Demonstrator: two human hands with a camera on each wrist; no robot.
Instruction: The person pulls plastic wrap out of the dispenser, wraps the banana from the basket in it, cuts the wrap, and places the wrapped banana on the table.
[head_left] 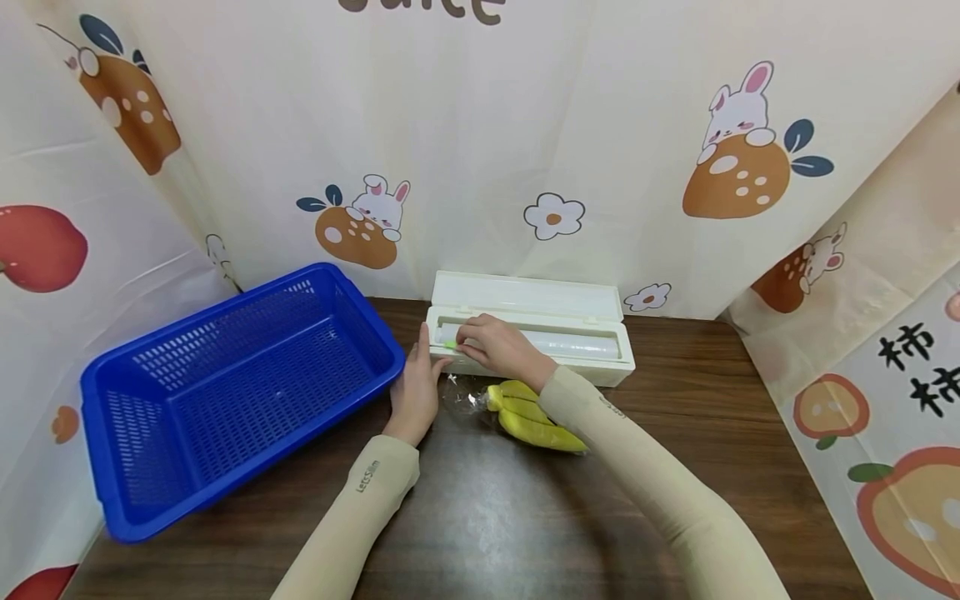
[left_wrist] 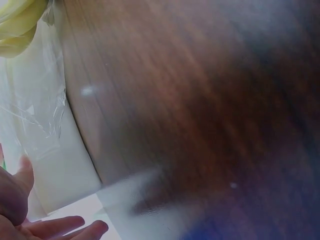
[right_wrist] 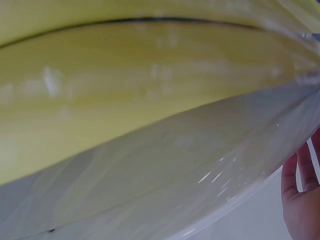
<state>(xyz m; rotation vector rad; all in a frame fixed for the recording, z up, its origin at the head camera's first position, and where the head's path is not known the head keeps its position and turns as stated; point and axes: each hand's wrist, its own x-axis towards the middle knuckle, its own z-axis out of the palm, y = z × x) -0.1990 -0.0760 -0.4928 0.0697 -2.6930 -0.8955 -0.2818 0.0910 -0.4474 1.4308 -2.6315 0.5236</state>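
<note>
A white cling film dispenser (head_left: 600, 373) stands near the back wall with its lid raised. Inside lies a roll of clear film (head_left: 573, 343). My right hand (head_left: 501, 346) reaches over the dispenser and pinches a small green slide cutter (head_left: 450, 344) at the front rail's left end. Straight fingers of my left hand (head_left: 415, 390) rest against the dispenser's left end, the thumb at its front. A bunch of bananas (head_left: 534, 419) in clear film lies in front, below my right wrist. Loose film (head_left: 465, 393) spreads from its stem end. The wrapped bananas (right_wrist: 125, 75) fill most of the right wrist view.
A blue plastic basket (head_left: 393, 362) sits on the left, close to my left hand. The dark wooden table (head_left: 480, 517) extends in front and to the right. Printed curtains (head_left: 480, 150) enclose the back and both sides.
</note>
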